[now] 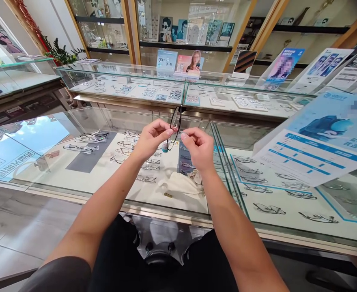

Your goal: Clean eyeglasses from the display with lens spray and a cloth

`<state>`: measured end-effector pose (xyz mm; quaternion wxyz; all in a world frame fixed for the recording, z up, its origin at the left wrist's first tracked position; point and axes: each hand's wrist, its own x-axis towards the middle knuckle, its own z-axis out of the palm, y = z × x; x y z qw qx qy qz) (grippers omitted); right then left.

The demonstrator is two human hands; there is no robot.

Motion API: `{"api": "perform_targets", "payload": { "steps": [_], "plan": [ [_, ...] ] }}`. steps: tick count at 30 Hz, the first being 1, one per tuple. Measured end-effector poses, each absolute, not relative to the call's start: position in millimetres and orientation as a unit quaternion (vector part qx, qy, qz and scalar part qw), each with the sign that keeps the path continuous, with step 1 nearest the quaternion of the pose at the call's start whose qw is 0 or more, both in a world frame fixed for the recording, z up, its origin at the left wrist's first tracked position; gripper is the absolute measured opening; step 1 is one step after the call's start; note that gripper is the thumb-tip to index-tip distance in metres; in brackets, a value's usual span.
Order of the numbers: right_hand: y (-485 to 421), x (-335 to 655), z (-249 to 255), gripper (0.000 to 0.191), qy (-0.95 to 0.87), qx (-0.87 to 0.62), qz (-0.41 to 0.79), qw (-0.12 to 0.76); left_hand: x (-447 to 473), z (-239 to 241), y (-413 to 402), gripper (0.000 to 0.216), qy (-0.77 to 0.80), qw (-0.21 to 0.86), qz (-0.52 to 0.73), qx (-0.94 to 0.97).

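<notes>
Thumb and forefinger of the left hand (pixel 152 138) pinch together on the dark glasses (pixel 175 123), and the right hand (pixel 196 148) has its fingertips closed on the same rim from the other side. The glasses hang upright between both hands, above the glass counter (pixel 75 178). Just below lies a pale cloth (pixel 180 182). Rows of frames (pixel 149 167) sit under the glass. At the right leans a blue leaflet (pixel 306 158); its print is too small to read, and so are the white characters on the blue sign (pixel 11 162) at the left
</notes>
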<state>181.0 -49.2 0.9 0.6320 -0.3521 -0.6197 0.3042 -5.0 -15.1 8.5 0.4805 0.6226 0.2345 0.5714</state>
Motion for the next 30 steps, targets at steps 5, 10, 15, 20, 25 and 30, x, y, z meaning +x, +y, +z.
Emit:
{"api": "perform_targets", "payload": {
  "steps": [5, 10, 15, 20, 25, 30],
  "plan": [
    [-48, 182, -1, 0.046, -0.627, -0.371, 0.278, 0.626, -1, 4, -16, 0.043, 0.234, 0.486, 0.563, 0.626],
    [-46, 184, -2, 0.044, -0.626, -0.383, 0.274, 0.622, -1, 3, -16, 0.04, 0.237, 0.477, 0.553, 0.64],
    [-45, 185, -2, 0.036, -0.612, -0.401, 0.267, 0.627, -2, 2, -15, 0.04, 0.249, 0.465, 0.561, 0.638],
    [-42, 185, -3, 0.021, -0.591, -0.409, 0.252, 0.648, -3, -1, -13, 0.042, 0.264, 0.451, 0.585, 0.62],
    [-34, 185, -8, 0.028, -0.552, -0.42, 0.243, 0.678, -5, 0, -9, 0.047, 0.273, 0.425, 0.621, 0.6],
    [-24, 188, -20, 0.053, -0.509, -0.459, 0.243, 0.687, -8, 4, -6, 0.05, 0.273, 0.406, 0.667, 0.561]
  ]
}}
